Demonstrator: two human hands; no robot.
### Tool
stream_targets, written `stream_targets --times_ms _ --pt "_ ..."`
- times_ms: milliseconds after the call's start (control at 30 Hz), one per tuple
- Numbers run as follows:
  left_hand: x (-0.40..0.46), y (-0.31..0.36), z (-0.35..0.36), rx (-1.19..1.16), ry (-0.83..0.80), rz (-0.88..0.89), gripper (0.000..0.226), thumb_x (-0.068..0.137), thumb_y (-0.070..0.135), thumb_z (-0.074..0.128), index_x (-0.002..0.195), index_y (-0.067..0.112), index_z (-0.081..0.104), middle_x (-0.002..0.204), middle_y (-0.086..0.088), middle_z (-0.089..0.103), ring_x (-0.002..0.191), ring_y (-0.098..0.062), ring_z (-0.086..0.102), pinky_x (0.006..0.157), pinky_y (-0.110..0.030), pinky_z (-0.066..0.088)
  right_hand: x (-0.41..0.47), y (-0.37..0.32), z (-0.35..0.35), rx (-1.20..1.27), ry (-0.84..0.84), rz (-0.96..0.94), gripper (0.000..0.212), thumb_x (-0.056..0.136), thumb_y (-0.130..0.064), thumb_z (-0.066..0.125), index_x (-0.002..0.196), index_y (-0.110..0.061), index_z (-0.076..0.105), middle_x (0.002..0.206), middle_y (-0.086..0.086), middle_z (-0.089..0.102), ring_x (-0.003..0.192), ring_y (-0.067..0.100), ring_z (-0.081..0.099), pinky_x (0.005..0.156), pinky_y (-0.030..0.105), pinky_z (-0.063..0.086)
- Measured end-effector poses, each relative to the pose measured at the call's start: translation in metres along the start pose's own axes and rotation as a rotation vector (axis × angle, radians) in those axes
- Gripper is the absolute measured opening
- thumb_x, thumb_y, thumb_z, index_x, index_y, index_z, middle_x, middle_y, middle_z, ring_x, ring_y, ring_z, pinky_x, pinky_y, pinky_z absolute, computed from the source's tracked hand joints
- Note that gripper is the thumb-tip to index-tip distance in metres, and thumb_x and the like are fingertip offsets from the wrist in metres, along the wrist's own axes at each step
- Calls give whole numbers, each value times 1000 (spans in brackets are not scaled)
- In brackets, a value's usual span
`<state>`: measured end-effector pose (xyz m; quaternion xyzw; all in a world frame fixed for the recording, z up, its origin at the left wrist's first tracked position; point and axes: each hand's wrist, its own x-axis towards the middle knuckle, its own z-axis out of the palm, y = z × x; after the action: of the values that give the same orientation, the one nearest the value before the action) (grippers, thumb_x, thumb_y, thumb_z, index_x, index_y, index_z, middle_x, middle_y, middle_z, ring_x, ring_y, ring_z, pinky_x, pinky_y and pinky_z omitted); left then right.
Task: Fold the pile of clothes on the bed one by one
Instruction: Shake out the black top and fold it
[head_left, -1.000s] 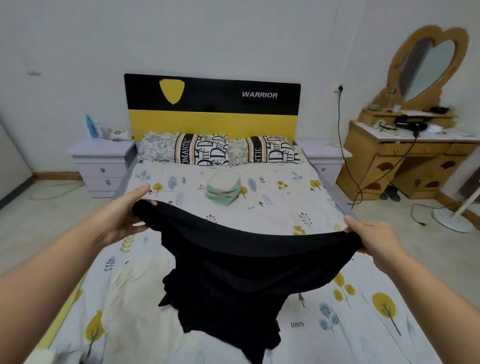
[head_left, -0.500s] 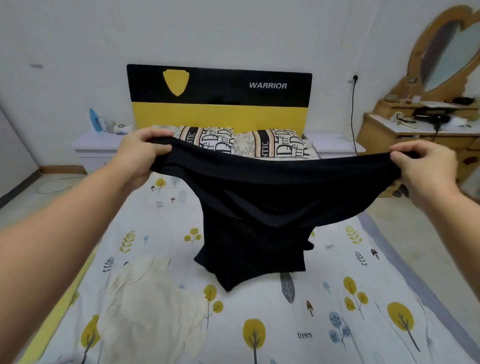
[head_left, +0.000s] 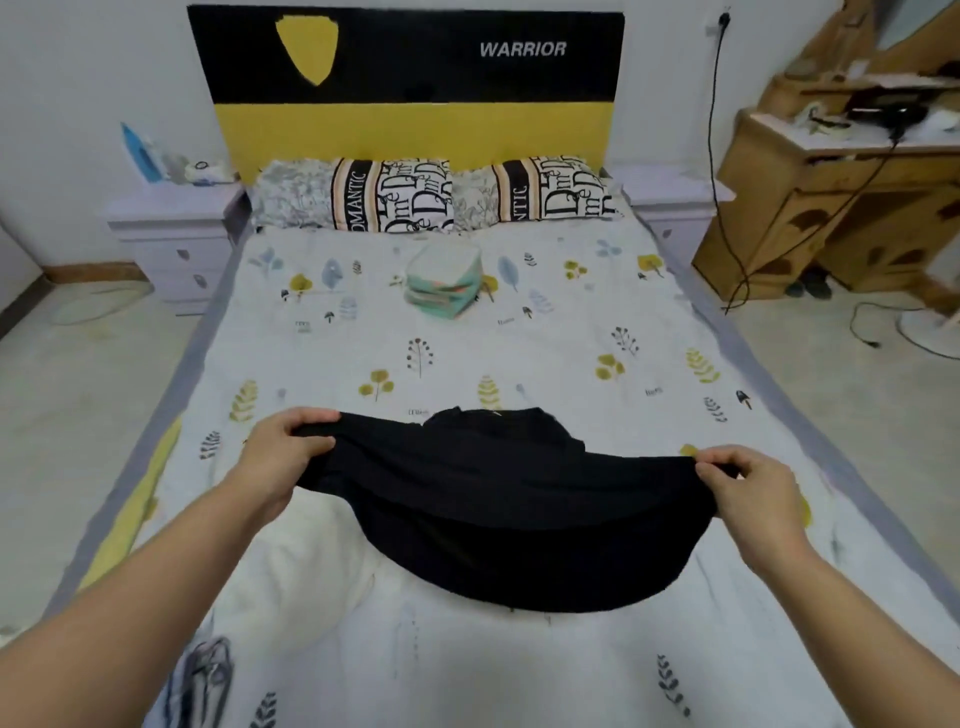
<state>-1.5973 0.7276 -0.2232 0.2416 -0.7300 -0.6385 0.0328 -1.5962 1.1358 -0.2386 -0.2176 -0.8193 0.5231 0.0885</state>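
Note:
A black garment (head_left: 498, 514) is stretched wide between both hands just above the bed (head_left: 545, 353); its far part lies on the sheet and its near edge sags toward me. My left hand (head_left: 285, 457) grips its left corner with curled fingers. My right hand (head_left: 748, 493) pinches its right corner. A cream-white garment (head_left: 291, 587) lies crumpled on the sheet under my left forearm, partly covered by the black one. A folded stack of mint and white clothes (head_left: 444, 280) sits near the pillows.
Two patterned pillows (head_left: 431, 195) lean on the black and yellow headboard. A lilac nightstand (head_left: 171, 234) stands left, a wooden dressing table (head_left: 841, 197) right with a cable trailing on the floor. A dark-patterned cloth (head_left: 208, 680) lies at the bed's near left.
Both hands lifted the black garment up high in front of the headboard, then brought it down low over the bed, where its far part now rests on the sheet.

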Motion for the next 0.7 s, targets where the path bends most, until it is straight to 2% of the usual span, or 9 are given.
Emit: stream_targets --times_ms 133,233,300,400,433,500,533,600,700 --pt "-14 -60 2 66 -2 -90 31 82 -17 50 98 6 62 82 -7 60 70 -17 56 59 -21 48 -37 59 16 -59 -59 109 30 82 2 60 66 -23 65 75 -5 65 79 24 62 81 44 53" --pt "-31 -110 0 171 25 -148 33 80 -19 49 93 8 64 81 -5 60 71 -15 55 60 -21 42 -69 100 21 -109 -75 178 32 81 3 59 64 -23 65 71 -6 65 73 23 63 68 37 54" --pt "-44 -147 -5 268 62 -199 34 77 -20 48 89 8 64 82 -7 61 71 -17 55 59 -20 44 -90 128 21 -135 -65 256 29 80 4 59 65 -20 65 71 -2 66 69 24 63 65 40 55" --pt "-62 -204 -19 439 130 -308 36 74 -20 43 84 7 65 88 -14 64 79 -27 57 69 -28 44 -116 170 20 -236 -104 410 20 77 7 57 80 -13 61 78 14 66 66 31 64 63 44 58" --pt "-67 -220 -23 494 126 -364 36 74 -20 41 80 7 64 88 -17 64 77 -29 57 66 -30 42 -122 182 19 -308 -154 463 21 77 7 56 87 -12 57 79 17 64 67 35 64 62 45 57" --pt "-72 -246 -31 652 34 -473 33 74 -17 41 75 7 63 81 -20 64 71 -29 55 57 -30 37 -132 205 20 -494 -320 562 29 77 2 55 103 -11 51 85 18 63 77 36 64 71 46 56" --pt "-73 -255 -34 765 -48 -507 27 74 -14 44 77 6 62 79 -18 63 71 -30 55 57 -30 38 -134 214 22 -606 -411 587 33 80 -4 56 112 -11 49 94 16 63 85 34 64 77 41 54" --pt "-73 -266 -34 997 -167 -507 15 78 -1 53 91 4 60 89 -15 63 83 -30 59 64 -30 42 -134 223 28 -769 -491 570 40 86 -24 58 122 -11 46 114 12 59 102 28 58 84 32 46" --pt "-68 -285 -23 1081 -105 -403 27 86 16 57 109 3 52 105 -19 57 93 -35 58 71 -33 41 -128 232 49 -797 -406 493 43 91 -37 51 121 -7 50 121 15 55 112 32 51 90 35 40"
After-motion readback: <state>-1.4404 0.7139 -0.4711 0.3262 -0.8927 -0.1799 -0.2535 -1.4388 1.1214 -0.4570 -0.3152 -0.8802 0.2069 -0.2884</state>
